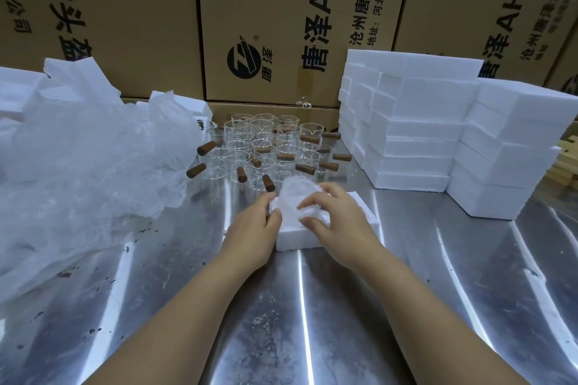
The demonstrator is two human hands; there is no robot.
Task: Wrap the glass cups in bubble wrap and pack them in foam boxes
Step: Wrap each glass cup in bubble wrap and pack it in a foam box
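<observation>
– Right grip [334, 216] is curling its fingers over the bubble-wrapped glass cup [295, 194], holding it on top of the foam box [294, 239].
– And the left grip [255, 226]?
– It is clasping the box's left end, thumb on top.
– Where is the box sitting?
– On the steel tabletop [312, 306], just in front of the bare glass cups [266, 141] with wooden handles. Loose bubble wrap [93, 166] is lying heaped at the left, and stacked foam boxes [422, 128] are standing at the right.

A bubble-wrapped cup [297, 194] rests on the low white foam box [297, 241] at mid-bench before you; bare glass cups [266, 141] with wooden handles crowd the back edge, crumpled bubble wrap [93, 172] heaped left, stacked foam boxes [419, 134] right.
</observation>
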